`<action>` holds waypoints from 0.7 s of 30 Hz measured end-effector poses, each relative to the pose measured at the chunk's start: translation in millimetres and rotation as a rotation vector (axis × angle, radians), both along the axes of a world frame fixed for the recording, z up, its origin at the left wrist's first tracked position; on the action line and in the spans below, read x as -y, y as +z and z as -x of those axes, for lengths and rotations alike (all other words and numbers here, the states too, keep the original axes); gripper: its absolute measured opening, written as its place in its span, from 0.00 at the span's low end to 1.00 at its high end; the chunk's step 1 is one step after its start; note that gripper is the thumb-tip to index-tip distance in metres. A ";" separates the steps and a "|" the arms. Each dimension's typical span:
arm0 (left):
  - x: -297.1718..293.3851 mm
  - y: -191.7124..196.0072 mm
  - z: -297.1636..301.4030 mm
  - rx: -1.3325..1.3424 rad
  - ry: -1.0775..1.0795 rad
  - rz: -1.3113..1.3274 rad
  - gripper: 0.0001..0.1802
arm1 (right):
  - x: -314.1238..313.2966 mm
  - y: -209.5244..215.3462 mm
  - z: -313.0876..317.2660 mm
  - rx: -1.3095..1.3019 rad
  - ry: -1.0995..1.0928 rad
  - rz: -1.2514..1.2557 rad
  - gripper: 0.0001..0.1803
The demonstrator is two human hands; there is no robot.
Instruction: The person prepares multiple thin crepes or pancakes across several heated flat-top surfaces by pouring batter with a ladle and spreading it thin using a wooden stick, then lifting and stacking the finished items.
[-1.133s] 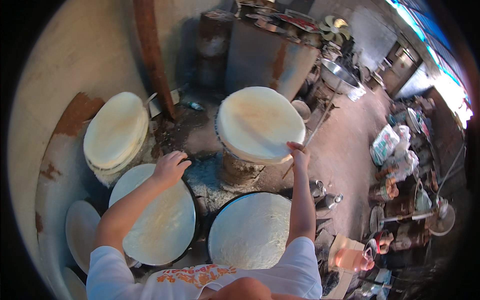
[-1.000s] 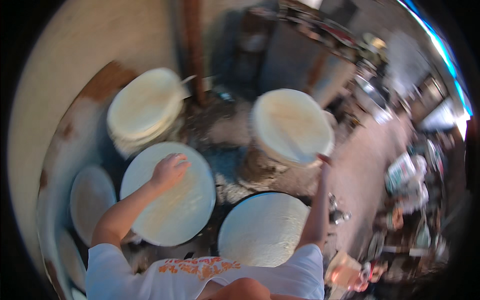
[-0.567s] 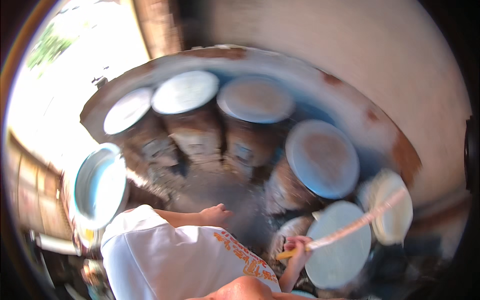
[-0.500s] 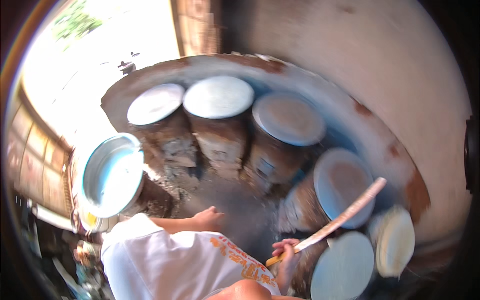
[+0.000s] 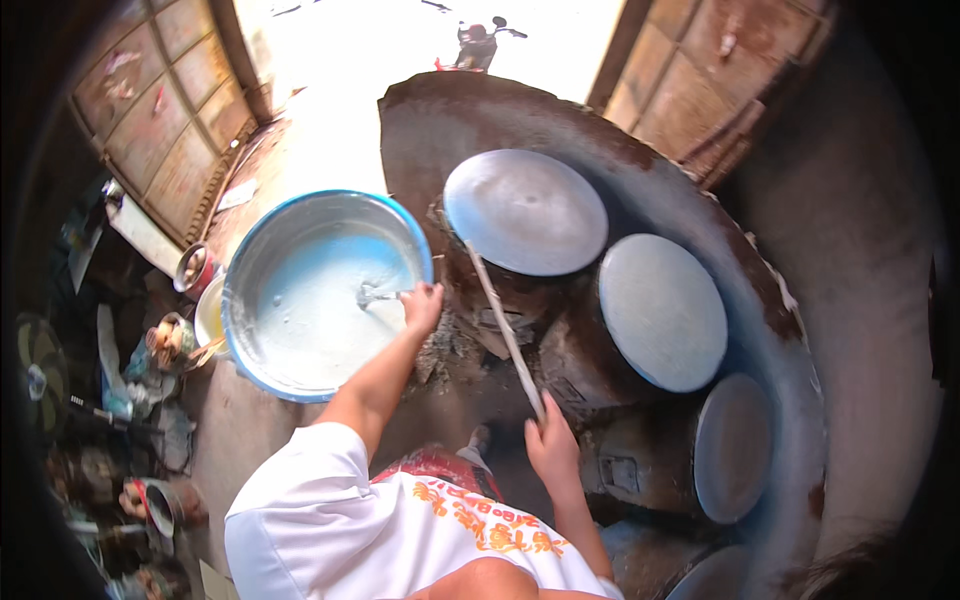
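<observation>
My left hand (image 5: pixel 423 308) is closed around the handle of a ladle (image 5: pixel 375 296). The ladle's head dips into white batter (image 5: pixel 300 340) in a wide blue-rimmed basin (image 5: pixel 231 335). In my right hand (image 5: pixel 553 445), the fingers grip the near end of a long flat wooden stick (image 5: pixel 508 335). The stick slants up and away, its far tip beside the edge of the nearest round griddle (image 5: pixel 525 212). That griddle has a thin pale film on it. A second griddle (image 5: pixel 664 314), to its right, carries a whitish layer.
More griddles (image 5: pixel 734 450) on drum-like stoves curve around my right, inside a low wall (image 5: pixel 700 200). Small pots (image 5: pixel 195 268) and clutter stand at the left. A motorbike (image 5: pixel 477 45) is outside the doorway, between rusty metal doors (image 5: pixel 165 110).
My view has turned left toward the basin. My left hand has reached to the basin and now holds the ladle. The stick has swung from the right-hand griddles to the nearest left one.
</observation>
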State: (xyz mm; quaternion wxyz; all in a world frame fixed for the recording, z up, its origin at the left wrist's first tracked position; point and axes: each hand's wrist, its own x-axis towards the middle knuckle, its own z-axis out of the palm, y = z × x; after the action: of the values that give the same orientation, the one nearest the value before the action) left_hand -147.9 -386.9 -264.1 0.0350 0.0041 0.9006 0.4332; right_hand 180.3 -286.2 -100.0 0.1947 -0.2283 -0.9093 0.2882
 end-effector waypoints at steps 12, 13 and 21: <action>189.5 37.4 15.2 0.563 0.044 -0.393 0.34 | 66.9 -38.8 290.3 0.653 0.456 -0.081 0.20; 201.9 56.1 14.8 0.636 0.069 -0.442 0.34 | 57.0 -21.4 292.7 0.663 0.447 -0.023 0.21; 180.7 38.9 98.5 0.822 0.069 -0.523 0.33 | 56.3 -4.5 297.6 0.822 0.411 -0.050 0.26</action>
State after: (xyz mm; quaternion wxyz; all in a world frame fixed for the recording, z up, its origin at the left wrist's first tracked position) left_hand -246.4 -567.6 -225.2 0.3711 -0.1884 0.6730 0.6114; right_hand -117.4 -342.5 -104.4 -0.2380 -0.1337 -0.9442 0.1844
